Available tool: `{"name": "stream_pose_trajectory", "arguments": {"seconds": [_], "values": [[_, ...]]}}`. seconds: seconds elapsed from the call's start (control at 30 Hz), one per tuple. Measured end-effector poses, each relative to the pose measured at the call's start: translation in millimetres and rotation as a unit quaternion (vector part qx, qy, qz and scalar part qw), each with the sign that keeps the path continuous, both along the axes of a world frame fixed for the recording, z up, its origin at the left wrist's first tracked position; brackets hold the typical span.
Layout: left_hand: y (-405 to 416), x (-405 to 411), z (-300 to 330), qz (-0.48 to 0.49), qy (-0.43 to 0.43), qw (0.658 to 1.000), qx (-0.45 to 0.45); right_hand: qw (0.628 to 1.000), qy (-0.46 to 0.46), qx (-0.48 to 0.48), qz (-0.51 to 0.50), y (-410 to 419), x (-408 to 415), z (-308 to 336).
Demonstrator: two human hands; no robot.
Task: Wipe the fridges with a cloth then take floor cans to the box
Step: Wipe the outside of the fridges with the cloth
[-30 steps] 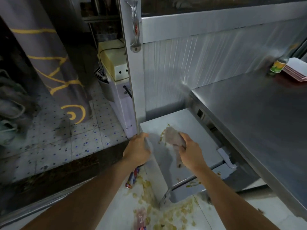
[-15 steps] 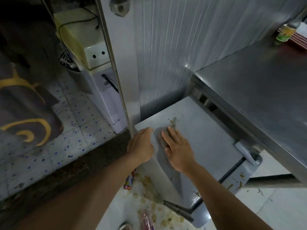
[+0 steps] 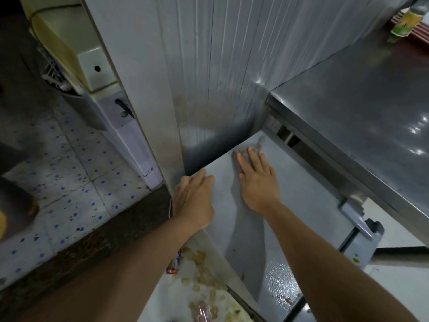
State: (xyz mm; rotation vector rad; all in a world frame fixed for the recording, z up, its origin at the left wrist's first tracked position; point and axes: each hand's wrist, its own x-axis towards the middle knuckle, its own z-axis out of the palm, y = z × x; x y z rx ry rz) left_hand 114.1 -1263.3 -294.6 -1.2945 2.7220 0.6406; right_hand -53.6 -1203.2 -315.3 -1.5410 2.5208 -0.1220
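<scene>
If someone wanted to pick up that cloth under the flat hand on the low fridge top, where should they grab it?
Probably the far end of the cloth, which pokes out beyond the right hand toward the back corner. It lies flat on the fridge top, so come from above and pinch that loose end once the palm lifts.

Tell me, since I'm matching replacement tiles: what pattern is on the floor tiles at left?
Pale floor tiles scattered with blue dots, head view.
</scene>
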Motion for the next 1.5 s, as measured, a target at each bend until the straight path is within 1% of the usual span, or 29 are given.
{"name": "stream_pose_trajectory", "arguments": {"seconds": [0.1, 0.17, 0.23, 0.3, 0.33, 0.47, 0.53, 0.67, 0.77, 0.87, 0.9, 0.93, 1.0, 1.07, 1.1, 1.23, 1.3, 1.37, 1.4, 1.5], "values": [[-0.3, 0.7, -4.5, 0.009, 0.008, 1.000, 0.007, 1.000, -0.014, -0.006, -0.026, -12.0, -5.5, 3.5], [1.6, 1.4, -5.4, 0.019, 0.012, 1.000, 0.014, 1.000, -0.007, -0.024, 0.015, 3.7, 10.7, 2.1], [2.9, 1.6, -5.8, 0.025, 0.013, 1.000, 0.010, 0.996, -0.003, -0.034, 0.088, 29.6, 26.1, 1.2], [2.7, 1.3, -6.9, 0.025, 0.011, 1.000, 0.005, 0.993, -0.015, -0.022, 0.117, 37.0, 13.8, 0.6], [2.2, 1.2, -7.9, 0.025, 0.010, 1.000, 0.002, 0.994, -0.016, -0.021, 0.103, 30.4, -0.4, -0.8], [1.2, 1.9, -15.5, 0.027, 0.003, 1.000, 0.001, 0.999, -0.011, 0.019, -0.033, -9.9, -48.4, 0.1], [0.6, 2.6, -16.9, 0.028, -0.001, 1.000, 0.006, 0.999, -0.005, 0.010, -0.040, -13.2, -42.1, 0.3], [2.0, 2.6, -10.5, 0.032, -0.006, 0.999, 0.021, 0.999, -0.008, -0.016, 0.050, 27.4, 12.1, -1.4], [14.7, 7.4, -6.4, 0.035, 0.019, 0.999, 0.021, 0.993, -0.018, -0.039, 0.107, 72.0, 53.9, 1.0], [42.8, 20.1, -8.1, 0.010, 0.037, 0.999, -0.006, 0.985, -0.011, -0.051, 0.163, 104.7, 58.8, 5.4], [52.0, 24.7, -9.3, -0.007, 0.039, 0.999, -0.020, 0.985, -0.002, -0.050, 0.163, 107.7, 50.5, 5.7], [58.7, 28.8, -10.3, -0.022, 0.043, 0.998, -0.028, 0.989, 0.000, -0.041, 0.140, 106.3, 42.2, 6.6], [64.4, 34.7, -10.6, -0.036, 0.053, 0.998, -0.025, 0.999, -0.012, -0.019, 0.043, 95.4, 32.8, 6.9], [64.2, 39.3, -9.4, -0.043, 0.061, 0.997, -0.013, 0.999, -0.021, -0.027, -0.028, 89.5, 47.4, 6.6], [63.8, 41.4, -7.9, -0.049, 0.064, 0.997, -0.007, 0.999, -0.024, -0.038, -0.030, 92.6, 61.9, 6.2], [65.2, 49.9, -2.6, -0.070, 0.041, 0.997, 0.014, 0.997, -0.024, -0.064, 0.028, 142.3, 127.8, 4.9], [68.6, 50.8, 1.1, -0.076, 0.016, 0.997, 0.026, 0.997, -0.009, -0.057, 0.048, 162.0, 138.1, 5.6], [73.6, 49.8, 5.0, -0.077, -0.007, 0.997, 0.024, 0.997, 0.001, -0.049, 0.060, 168.7, 131.1, 7.6], [77.1, 48.8, 7.1, -0.076, -0.014, 0.997, 0.020, 0.998, -0.011, -0.045, 0.047, 171.1, 125.4, 8.2], [93.7, 42.9, 11.6, -0.081, -0.016, 0.997, -0.001, 0.998, -0.044, -0.031, -0.039, 193.3, 118.6, 11.9]]}}
